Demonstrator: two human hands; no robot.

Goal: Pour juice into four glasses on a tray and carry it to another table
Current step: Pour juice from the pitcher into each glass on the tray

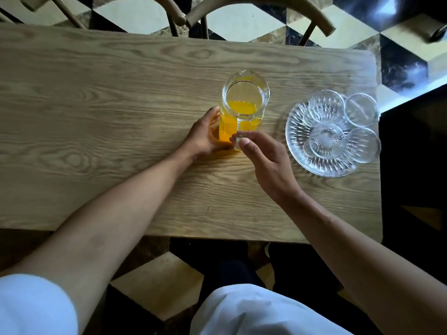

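A clear glass jug, partly filled with orange juice, stands upright in the middle of the wooden table. My left hand wraps the jug's lower left side. My right hand pinches the jug's glass handle between thumb and fingertips at the near side. To the right lies a round cut-glass tray bearing several clear glasses, all without juice.
Two wooden chairs stand beyond the table's far edge. The tray sits close to the table's right edge, beside a dark surface. The floor is chequered black and cream. My white clothing fills the bottom of the view.
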